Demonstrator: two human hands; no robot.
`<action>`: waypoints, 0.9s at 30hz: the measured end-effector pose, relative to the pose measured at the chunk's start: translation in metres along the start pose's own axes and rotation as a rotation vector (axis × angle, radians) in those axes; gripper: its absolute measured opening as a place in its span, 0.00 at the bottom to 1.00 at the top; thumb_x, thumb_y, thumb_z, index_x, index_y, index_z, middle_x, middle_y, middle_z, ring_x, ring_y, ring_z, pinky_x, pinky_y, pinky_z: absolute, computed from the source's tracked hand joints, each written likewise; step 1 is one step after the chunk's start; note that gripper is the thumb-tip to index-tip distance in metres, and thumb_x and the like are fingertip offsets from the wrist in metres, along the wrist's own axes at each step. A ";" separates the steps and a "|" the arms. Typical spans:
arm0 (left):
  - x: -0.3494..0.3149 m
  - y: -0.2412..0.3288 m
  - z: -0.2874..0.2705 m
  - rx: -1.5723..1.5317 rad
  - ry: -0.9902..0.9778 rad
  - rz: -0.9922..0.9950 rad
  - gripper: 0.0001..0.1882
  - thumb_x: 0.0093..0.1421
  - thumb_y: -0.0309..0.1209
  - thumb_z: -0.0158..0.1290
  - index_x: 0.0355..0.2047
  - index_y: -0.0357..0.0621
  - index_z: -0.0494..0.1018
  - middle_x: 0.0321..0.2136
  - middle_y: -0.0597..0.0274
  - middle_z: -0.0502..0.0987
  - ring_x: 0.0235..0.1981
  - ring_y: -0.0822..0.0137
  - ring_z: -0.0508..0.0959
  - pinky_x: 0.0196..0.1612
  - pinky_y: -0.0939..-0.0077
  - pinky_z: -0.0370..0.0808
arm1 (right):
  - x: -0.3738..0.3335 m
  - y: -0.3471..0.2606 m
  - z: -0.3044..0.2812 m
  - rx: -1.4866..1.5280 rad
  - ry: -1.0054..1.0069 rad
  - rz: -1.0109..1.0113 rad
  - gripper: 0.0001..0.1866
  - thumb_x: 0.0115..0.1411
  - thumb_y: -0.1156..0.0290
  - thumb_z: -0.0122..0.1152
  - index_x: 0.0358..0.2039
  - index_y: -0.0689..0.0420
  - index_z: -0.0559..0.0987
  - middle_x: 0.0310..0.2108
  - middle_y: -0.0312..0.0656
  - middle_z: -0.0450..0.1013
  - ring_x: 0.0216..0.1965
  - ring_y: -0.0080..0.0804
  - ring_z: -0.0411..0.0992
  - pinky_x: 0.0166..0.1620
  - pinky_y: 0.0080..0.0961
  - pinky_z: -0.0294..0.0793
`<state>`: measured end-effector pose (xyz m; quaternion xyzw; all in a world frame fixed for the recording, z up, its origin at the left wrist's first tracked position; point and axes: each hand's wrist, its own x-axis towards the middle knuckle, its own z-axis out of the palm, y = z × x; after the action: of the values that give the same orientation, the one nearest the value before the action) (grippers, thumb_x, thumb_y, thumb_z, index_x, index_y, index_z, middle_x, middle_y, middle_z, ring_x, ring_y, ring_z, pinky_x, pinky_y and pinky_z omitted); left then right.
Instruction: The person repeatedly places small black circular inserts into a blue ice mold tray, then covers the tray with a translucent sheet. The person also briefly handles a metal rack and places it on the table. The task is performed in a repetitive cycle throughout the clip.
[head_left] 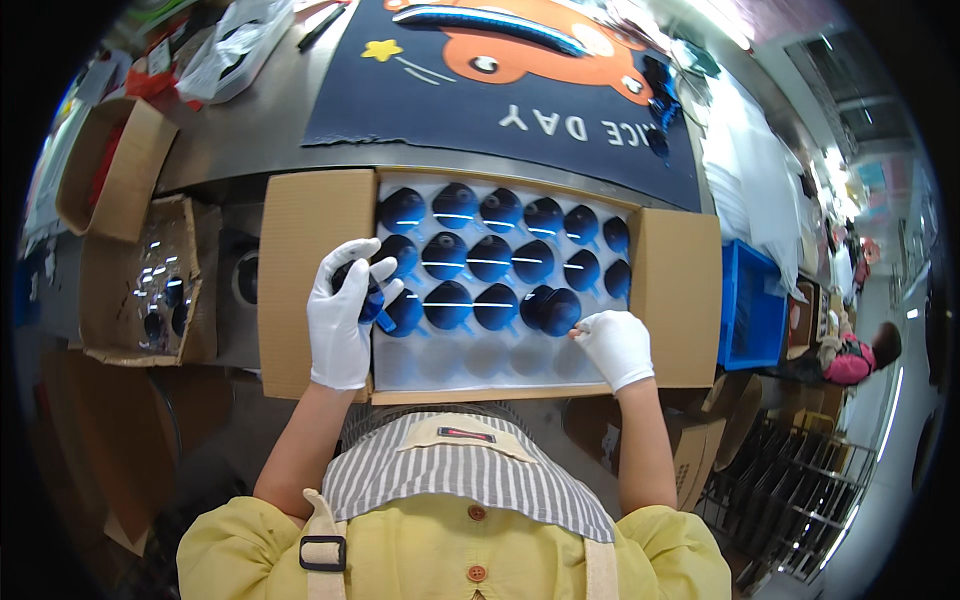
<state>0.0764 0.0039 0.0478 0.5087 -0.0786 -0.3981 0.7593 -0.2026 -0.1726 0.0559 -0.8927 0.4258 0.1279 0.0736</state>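
Observation:
An open cardboard box (310,285) with a white liner lies in front of me. Round dark blue tinted lenses (489,257) with small tabs stand in rows in it; the nearest row shows only pale round spots (480,358). My left hand (342,320), in a white glove, is at the box's left side, fingers curled around several dark blue lenses (372,303). My right hand (613,350), also gloved, is over the front right part. Its fingertips pinch the lower edge of a blue lens (560,312), which overlaps another lens to its left.
Beyond the box is a metal table with a dark printed mat (420,120). A blue crate (752,305) stands to the right. At left are an opened carton (135,290) with a few lenses and a smaller carton (118,165). Another person (855,355) is far right.

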 end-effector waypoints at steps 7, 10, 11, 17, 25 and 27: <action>-0.015 -0.023 0.038 0.160 -0.047 -0.137 0.19 0.72 0.31 0.43 0.61 0.44 0.62 0.51 0.58 0.74 0.48 0.68 0.78 0.49 0.70 0.82 | -0.020 0.035 -0.017 -0.215 -0.076 0.339 0.07 0.53 0.64 0.66 0.27 0.53 0.84 0.29 0.47 0.80 0.33 0.47 0.79 0.38 0.38 0.78; -0.025 -0.045 0.058 0.081 -0.109 -0.174 0.14 0.69 0.25 0.46 0.54 0.43 0.66 0.49 0.57 0.73 0.49 0.65 0.78 0.51 0.69 0.81 | -0.027 -0.018 -0.017 0.351 0.135 0.003 0.13 0.56 0.58 0.65 0.35 0.54 0.84 0.30 0.44 0.79 0.34 0.44 0.78 0.40 0.36 0.78; -0.028 -0.052 0.063 0.048 -0.129 -0.179 0.12 0.67 0.22 0.49 0.50 0.42 0.68 0.49 0.56 0.72 0.49 0.64 0.78 0.51 0.69 0.81 | -0.025 -0.039 -0.010 0.611 0.142 -0.207 0.12 0.58 0.61 0.65 0.37 0.56 0.84 0.34 0.46 0.79 0.35 0.41 0.78 0.40 0.33 0.77; -0.035 -0.069 0.054 0.197 -0.223 0.049 0.04 0.62 0.19 0.54 0.36 0.40 0.72 0.41 0.59 0.77 0.42 0.70 0.79 0.46 0.77 0.77 | -0.022 -0.097 0.031 1.098 -0.009 -0.207 0.09 0.55 0.70 0.69 0.36 0.60 0.85 0.30 0.47 0.80 0.28 0.37 0.78 0.34 0.26 0.77; -0.042 -0.051 0.042 0.228 -0.221 -0.212 0.14 0.66 0.26 0.54 0.51 0.38 0.70 0.49 0.57 0.75 0.53 0.67 0.75 0.57 0.71 0.72 | -0.029 -0.102 0.024 1.091 -0.078 -0.159 0.10 0.54 0.72 0.70 0.34 0.64 0.84 0.26 0.49 0.80 0.25 0.26 0.77 0.33 0.22 0.76; -0.033 -0.033 0.038 0.406 -0.154 0.048 0.25 0.65 0.25 0.53 0.62 0.37 0.63 0.58 0.54 0.69 0.61 0.63 0.67 0.66 0.68 0.61 | -0.033 -0.108 0.022 1.092 -0.108 -0.069 0.10 0.53 0.72 0.70 0.34 0.65 0.83 0.26 0.48 0.80 0.25 0.22 0.77 0.33 0.20 0.77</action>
<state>0.0172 -0.0060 0.0474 0.6174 -0.2269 -0.3934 0.6423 -0.1417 -0.0751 0.0463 -0.7304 0.3963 -0.0686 0.5521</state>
